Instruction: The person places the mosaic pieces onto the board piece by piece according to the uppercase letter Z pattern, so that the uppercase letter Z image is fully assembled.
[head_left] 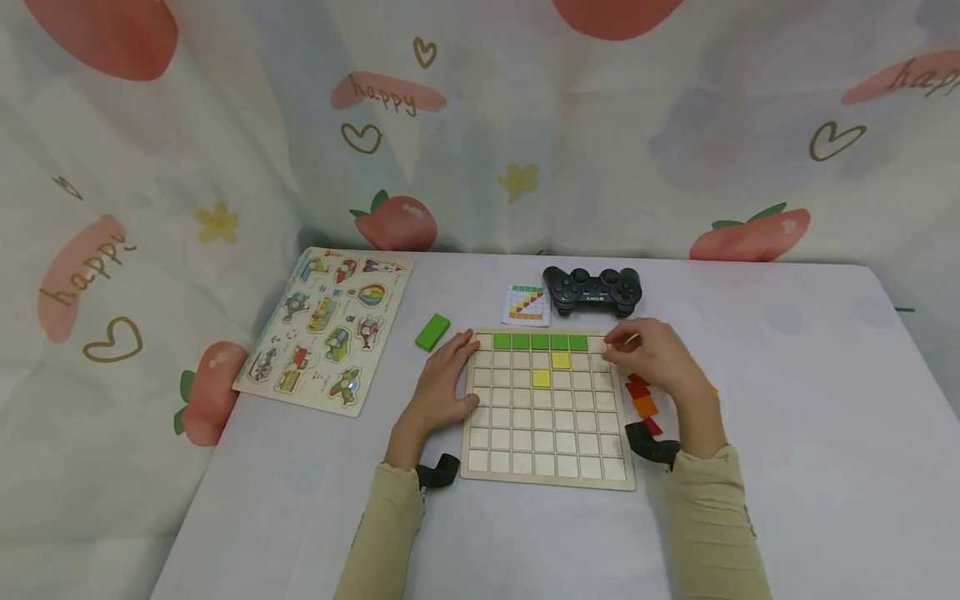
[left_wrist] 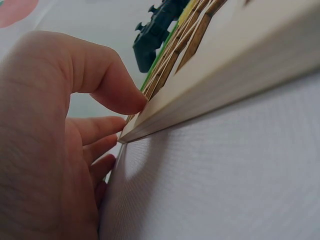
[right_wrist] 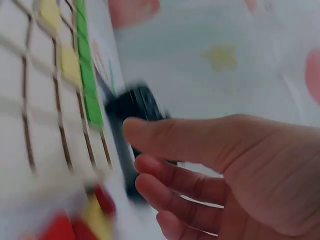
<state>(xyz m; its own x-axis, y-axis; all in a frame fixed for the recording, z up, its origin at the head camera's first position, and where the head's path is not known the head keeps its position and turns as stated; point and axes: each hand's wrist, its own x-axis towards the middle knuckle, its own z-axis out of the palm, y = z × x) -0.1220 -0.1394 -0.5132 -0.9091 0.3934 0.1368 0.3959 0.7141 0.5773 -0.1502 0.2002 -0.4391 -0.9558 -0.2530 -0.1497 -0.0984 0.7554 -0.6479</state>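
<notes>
A wooden grid board (head_left: 547, 482) lies on the table with a row of several green tiles (head_left: 540, 342) near its far edge. Below them, two yellow tiles (head_left: 542, 378) sit diagonally apart. My left hand (head_left: 438, 387) rests at the board's left edge, its thumb touching the rim in the left wrist view. Over the far right corner hovers my right hand (head_left: 651, 358), fingers loosely bent, with no tile visible between thumb and fingers in the right wrist view. Loose red and orange tiles (head_left: 645, 407) lie beside the board, partly under that hand.
A small pattern card (head_left: 525, 305) and a black game controller (head_left: 592, 290) lie beyond the board. A green block (head_left: 432, 332) is at its upper left. Farther left lies a picture puzzle board (head_left: 322, 333). A printed curtain (head_left: 480, 125) hangs behind the table.
</notes>
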